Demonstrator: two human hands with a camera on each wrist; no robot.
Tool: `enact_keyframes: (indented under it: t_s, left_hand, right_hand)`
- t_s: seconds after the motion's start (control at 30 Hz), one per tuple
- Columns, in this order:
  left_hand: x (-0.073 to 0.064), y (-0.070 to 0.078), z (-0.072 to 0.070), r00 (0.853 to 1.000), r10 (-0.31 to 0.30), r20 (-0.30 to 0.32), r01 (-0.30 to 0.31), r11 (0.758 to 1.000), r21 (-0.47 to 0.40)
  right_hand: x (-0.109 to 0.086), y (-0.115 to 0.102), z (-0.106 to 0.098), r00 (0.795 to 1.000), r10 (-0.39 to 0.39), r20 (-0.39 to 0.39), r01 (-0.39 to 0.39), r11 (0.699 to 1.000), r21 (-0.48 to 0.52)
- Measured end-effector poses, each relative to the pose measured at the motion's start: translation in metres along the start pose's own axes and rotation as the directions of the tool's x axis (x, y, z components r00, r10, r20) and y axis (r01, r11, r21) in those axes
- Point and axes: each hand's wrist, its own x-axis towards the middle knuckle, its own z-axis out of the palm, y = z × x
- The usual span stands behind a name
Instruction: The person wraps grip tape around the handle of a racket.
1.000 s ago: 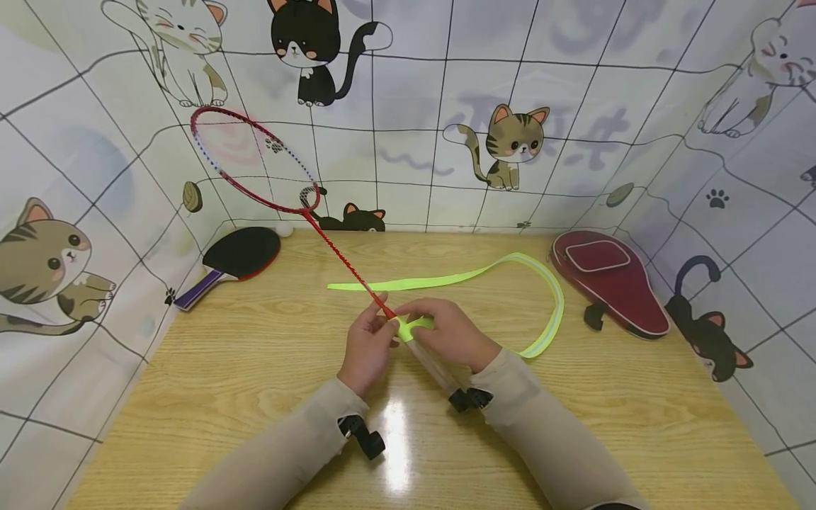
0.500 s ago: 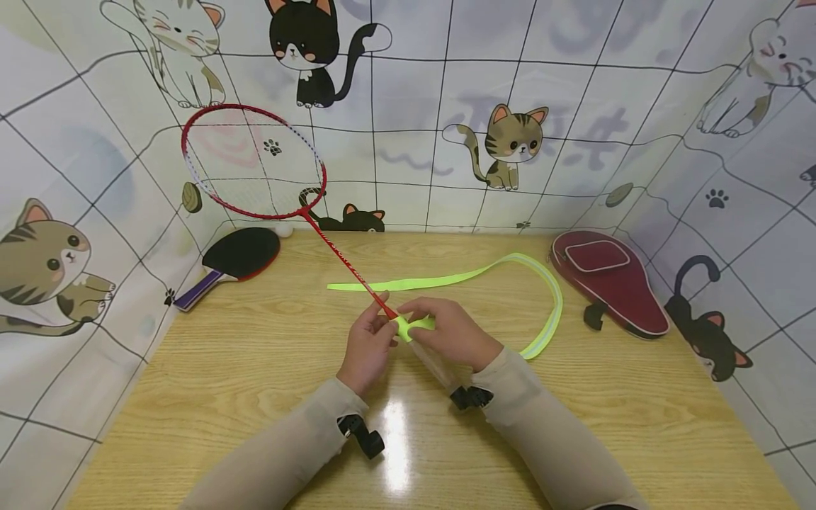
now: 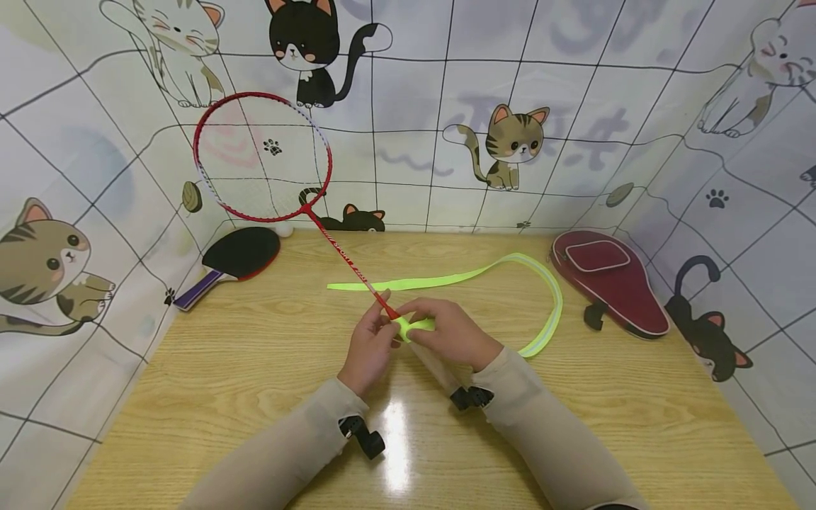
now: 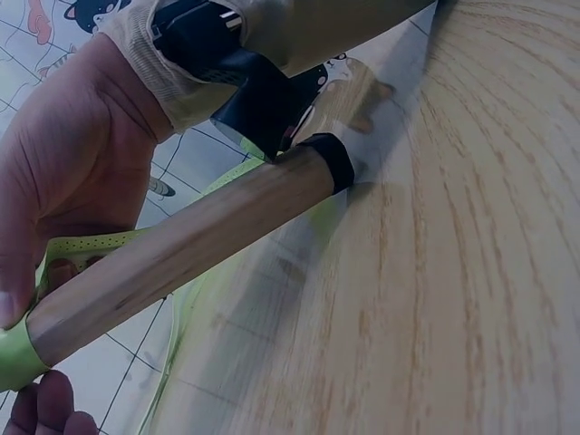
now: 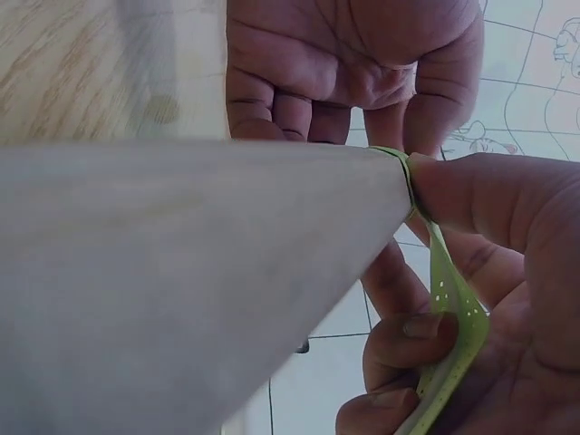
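A red badminton racket (image 3: 342,253) slants up and left in the head view, its face turned mostly toward me. My left hand (image 3: 367,354) pinches it where the shaft meets the bare wooden handle (image 4: 190,245). Bright yellow-green grip tape (image 3: 404,328) circles the handle's top. My right hand (image 3: 457,334) pinches this tape between thumb and fingers, close to the handle. In the right wrist view the perforated tape (image 5: 462,313) runs down across my right fingers. Its loose length curves over the table to the right and behind the shaft. A black cap (image 4: 333,163) covers the handle's butt.
A black table tennis bat (image 3: 242,253) lies at the back left, with a white ball (image 3: 284,229) beside it. At the right lies a dark red bat case (image 3: 612,283). Cat-patterned sheets (image 3: 408,92) stand around the wooden table (image 3: 255,397).
The racket has rolled about its shaft, so its head appears rounder and faces me more. Lettering on the shaft has come into view. Both hands stay nearly in place; the loose tape lies almost unchanged.
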Motion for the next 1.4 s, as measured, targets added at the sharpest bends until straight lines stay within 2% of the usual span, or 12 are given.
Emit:
enact_keyframes:
  t_s: [0.23,0.57,0.87,1.17,1.4]
  left_hand:
    - [-0.0003,0.0001,-0.0001,0.999,0.031,0.040,-0.033,0.999,0.043]
    - [-0.0008,0.0004,0.0004,1.000,0.028,0.008,-0.028,0.999,0.037]
    - [0.0005,0.0004,-0.0008,1.000,0.026,0.003,-0.026,0.999,0.025]
    - [0.0006,0.0014,-0.0011,1.000,0.006,-0.003,-0.006,1.000,0.028]
    - [0.0013,0.0006,-0.0020,1.000,0.016,0.015,-0.016,1.000,0.001]
  right_hand:
    - [0.0004,0.0007,0.0019,1.000,-0.013,-0.016,0.012,1.000,-0.022]
    - [-0.0003,-0.0023,-0.0007,1.000,0.009,-0.009,-0.009,1.000,-0.016]
    - [0.0011,0.0005,-0.0029,1.000,0.028,-0.002,-0.028,0.999,0.027]
    - [0.0020,0.0019,-0.0037,0.999,0.034,-0.005,-0.034,0.999,0.020]
    - [0.0019,0.0030,-0.0049,0.999,0.040,0.010,-0.040,0.999,0.034]
